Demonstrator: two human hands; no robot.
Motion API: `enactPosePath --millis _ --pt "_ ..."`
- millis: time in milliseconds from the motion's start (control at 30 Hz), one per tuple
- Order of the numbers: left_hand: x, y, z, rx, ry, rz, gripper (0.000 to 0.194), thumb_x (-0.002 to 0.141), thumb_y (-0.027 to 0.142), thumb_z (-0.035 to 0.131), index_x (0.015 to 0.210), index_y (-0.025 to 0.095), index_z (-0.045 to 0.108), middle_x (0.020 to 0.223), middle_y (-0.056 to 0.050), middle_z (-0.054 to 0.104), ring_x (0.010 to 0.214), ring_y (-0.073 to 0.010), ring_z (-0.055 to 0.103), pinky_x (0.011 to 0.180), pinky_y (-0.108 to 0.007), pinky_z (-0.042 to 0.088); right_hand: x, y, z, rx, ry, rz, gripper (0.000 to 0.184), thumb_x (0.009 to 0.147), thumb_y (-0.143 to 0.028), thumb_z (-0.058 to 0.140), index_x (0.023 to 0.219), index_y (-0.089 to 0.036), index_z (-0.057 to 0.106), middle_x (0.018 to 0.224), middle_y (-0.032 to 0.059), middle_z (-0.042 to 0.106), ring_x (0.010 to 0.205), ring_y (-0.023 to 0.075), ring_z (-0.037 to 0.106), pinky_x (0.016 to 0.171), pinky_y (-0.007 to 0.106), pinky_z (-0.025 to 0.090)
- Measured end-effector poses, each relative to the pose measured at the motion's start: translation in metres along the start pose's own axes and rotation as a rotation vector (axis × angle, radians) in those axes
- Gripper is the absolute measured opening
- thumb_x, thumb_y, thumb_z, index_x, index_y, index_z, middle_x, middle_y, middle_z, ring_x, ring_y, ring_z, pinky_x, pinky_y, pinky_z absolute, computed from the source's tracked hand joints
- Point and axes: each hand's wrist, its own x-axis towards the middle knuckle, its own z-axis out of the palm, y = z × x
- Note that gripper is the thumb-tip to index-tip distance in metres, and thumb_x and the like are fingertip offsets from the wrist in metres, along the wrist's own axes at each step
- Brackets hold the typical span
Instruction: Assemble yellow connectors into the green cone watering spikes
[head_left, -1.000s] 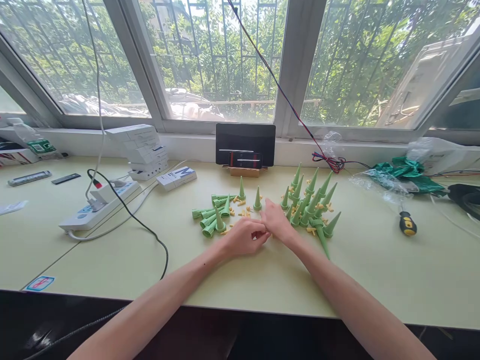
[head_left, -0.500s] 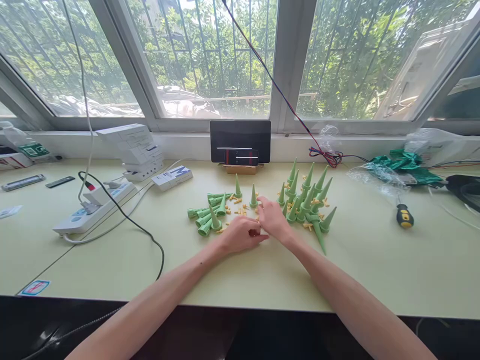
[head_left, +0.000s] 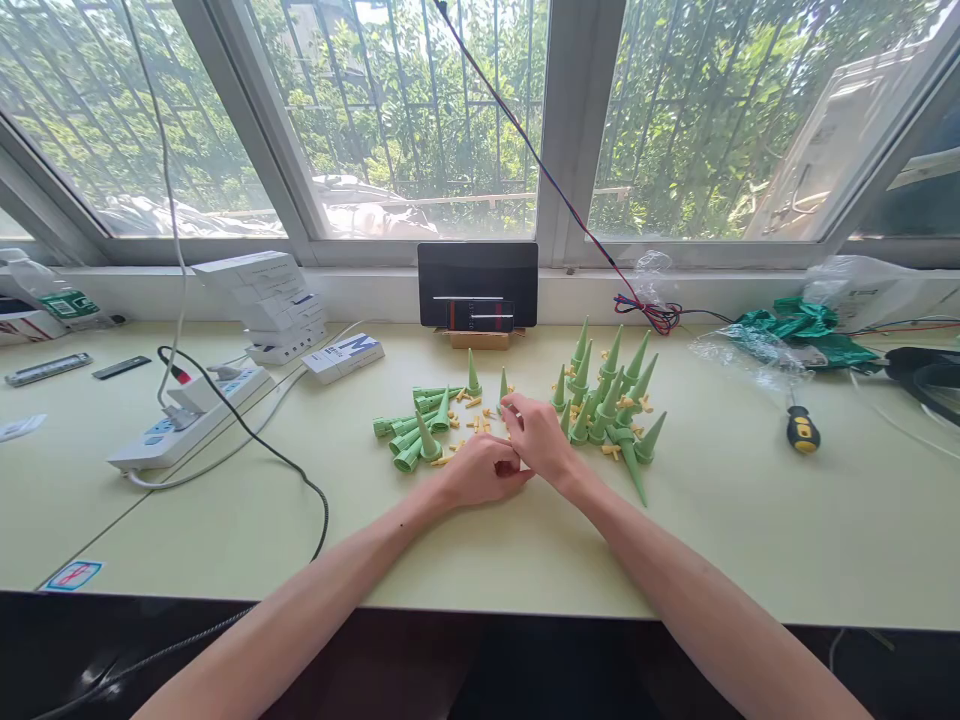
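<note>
At the middle of the table, my left hand (head_left: 486, 470) is closed, thumb and fingertips pressed together. My right hand (head_left: 538, 438) bends over its fingertips from the right, fingers curled down and closed. Whatever either hand pinches is hidden by the fingers. Just behind them stands a green cone-shaped spike (head_left: 503, 388), partly covered by my right hand. Small yellow T-shaped pieces (head_left: 478, 424) lie scattered close to my left hand. Several green spikes lie on their sides (head_left: 409, 440) on the left, with a few upright ones (head_left: 427, 442) among them.
To the right, many green spikes (head_left: 606, 405) stand clustered with yellow pieces between them; one lies pointing forward. Farther right is a screwdriver (head_left: 803, 430). At the left are a power strip (head_left: 187, 415), a black cable (head_left: 300, 480) and white boxes (head_left: 259, 295). A dark tablet (head_left: 478, 270) stands behind.
My right hand has shifted slightly left and now overlaps my left fingertips more, covering part of the standing spike. My left hand has hardly moved. The camera view has shifted a little.
</note>
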Motion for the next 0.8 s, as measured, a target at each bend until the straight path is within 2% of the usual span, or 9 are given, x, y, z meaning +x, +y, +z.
enactPosePath --millis 167,367,500,600,700,800 --pt "0.000 0.004 -0.001 -0.005 0.010 0.016 0.028 0.077 0.017 0.056 0.050 0.017 0.048 0.048 0.003 0.044 0.047 -0.0084 0.034 0.048 -0.022 0.032 -0.003 -0.010 -0.007 -0.118 0.012 -0.060 0.026 0.101 -0.020 0.039 0.104 -0.017 0.064 0.096 0.0091 0.068 0.082 0.0183 0.062 0.072 0.026 0.043" --pt "-0.001 0.004 0.000 -0.015 0.043 0.021 0.020 0.072 0.013 0.054 0.055 0.018 0.045 0.049 0.002 0.047 0.048 -0.0092 0.036 0.046 -0.024 0.029 0.006 -0.037 -0.014 -0.215 -0.059 -0.138 0.026 0.101 -0.023 0.040 0.104 -0.017 0.065 0.095 0.0084 0.068 0.078 0.0174 0.061 0.069 0.026 0.040" --pt "-0.002 0.002 0.000 0.076 0.086 0.011 0.008 0.070 0.013 0.052 0.067 0.019 0.048 0.058 0.000 0.051 0.056 -0.0140 0.046 0.050 -0.027 0.033 0.026 -0.061 -0.007 -0.160 -0.183 -0.150 0.021 0.098 -0.026 0.050 0.105 -0.016 0.067 0.092 0.0083 0.069 0.078 0.0178 0.061 0.065 0.025 0.038" --pt "-0.005 -0.001 0.001 0.102 0.074 -0.025 0.005 0.072 0.015 0.053 0.076 0.019 0.051 0.065 -0.002 0.057 0.062 -0.0172 0.053 0.054 -0.028 0.038 0.043 -0.074 0.004 -0.100 -0.306 -0.154 0.023 0.093 -0.031 0.060 0.108 -0.016 0.069 0.087 0.0073 0.069 0.082 0.0181 0.061 0.063 0.024 0.037" --pt "-0.009 -0.005 0.003 0.114 0.067 -0.090 0.007 0.073 0.018 0.057 0.079 0.019 0.052 0.066 -0.002 0.059 0.062 -0.0185 0.057 0.055 -0.029 0.041 0.055 -0.079 0.015 -0.103 -0.459 -0.140 0.022 0.087 -0.032 0.068 0.103 -0.017 0.072 0.087 0.0074 0.069 0.083 0.0183 0.060 0.059 0.023 0.034" --pt "-0.011 -0.007 0.004 0.130 0.078 -0.101 0.010 0.073 0.018 0.059 0.077 0.019 0.051 0.064 -0.001 0.059 0.060 -0.0183 0.057 0.055 -0.030 0.043 0.059 -0.078 0.024 -0.093 -0.487 -0.116 0.013 0.086 -0.027 0.067 0.092 -0.018 0.074 0.077 0.0048 0.067 0.077 0.0164 0.058 0.057 0.023 0.032"
